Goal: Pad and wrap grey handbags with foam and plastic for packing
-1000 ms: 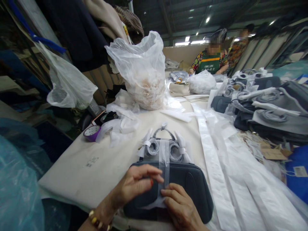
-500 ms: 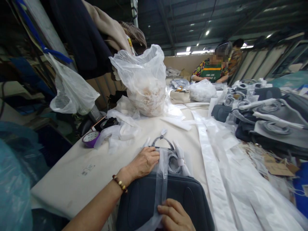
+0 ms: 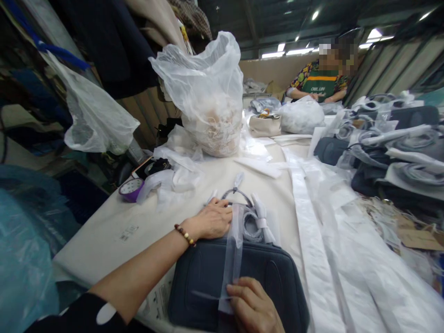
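Observation:
In front of me a dark blue-grey bag (image 3: 274,273) lies flat on the table, with a handle loop (image 3: 239,190) and a coiled grey strap (image 3: 251,224) above its top edge. A translucent plastic strip (image 3: 233,249) runs lengthwise down the middle of the bag. My left hand (image 3: 213,219) rests across the bag's top edge, fingers laid side by side, their tips beside the strip's upper part. Low on the bag, my right hand (image 3: 255,303) pinches the strip between thumb and fingers. The strip's lower end is partly blurred.
A big clear plastic bag (image 3: 211,106) stands at the back. To the left is a purple tape roll (image 3: 131,189). Long white plastic strips (image 3: 308,231) cover the table's right side, beside stacked wrapped bags (image 3: 398,138). A person in a green apron (image 3: 319,85) is across the table.
My view has shifted slightly. My left hand still rests at the bag's top, and more of the left sleeve shows. The strip's lower end has swung inward beside my right hand.

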The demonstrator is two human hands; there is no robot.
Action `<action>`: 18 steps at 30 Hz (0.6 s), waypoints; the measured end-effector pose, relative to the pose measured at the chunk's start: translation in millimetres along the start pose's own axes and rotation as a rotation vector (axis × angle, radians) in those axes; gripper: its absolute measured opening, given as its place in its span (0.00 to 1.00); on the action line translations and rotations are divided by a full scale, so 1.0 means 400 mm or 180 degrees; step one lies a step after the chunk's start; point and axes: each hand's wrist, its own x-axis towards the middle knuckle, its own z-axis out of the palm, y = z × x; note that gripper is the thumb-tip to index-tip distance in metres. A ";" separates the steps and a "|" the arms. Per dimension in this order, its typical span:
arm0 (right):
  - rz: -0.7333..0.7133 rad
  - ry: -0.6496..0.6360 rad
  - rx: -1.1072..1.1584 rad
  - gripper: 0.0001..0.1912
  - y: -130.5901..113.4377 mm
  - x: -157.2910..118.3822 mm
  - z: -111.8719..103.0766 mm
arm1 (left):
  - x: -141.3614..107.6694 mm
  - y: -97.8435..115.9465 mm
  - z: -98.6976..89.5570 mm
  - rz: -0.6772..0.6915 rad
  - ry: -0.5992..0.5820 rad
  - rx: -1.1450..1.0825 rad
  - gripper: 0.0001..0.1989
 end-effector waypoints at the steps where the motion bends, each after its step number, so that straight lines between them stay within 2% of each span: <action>1: 0.0035 -0.0059 0.0083 0.13 -0.002 0.000 -0.006 | 0.002 -0.005 0.006 -0.0042 0.0031 -0.0074 0.09; 8: 0.0120 -0.0492 0.0452 0.13 -0.014 -0.017 -0.024 | -0.008 -0.019 0.043 -0.0357 0.0471 -0.0457 0.08; 13: 0.0246 -0.0621 0.0566 0.12 -0.022 -0.011 -0.030 | -0.021 -0.023 0.018 -0.0287 0.0689 -0.0566 0.10; 16: 0.0260 -0.0617 0.0646 0.12 -0.024 -0.012 -0.031 | -0.071 0.018 -0.011 -0.0091 0.0831 -0.0581 0.15; 18: 0.0251 -0.0627 0.0672 0.12 -0.025 -0.013 -0.031 | -0.118 0.067 -0.015 0.0261 0.0863 -0.0621 0.14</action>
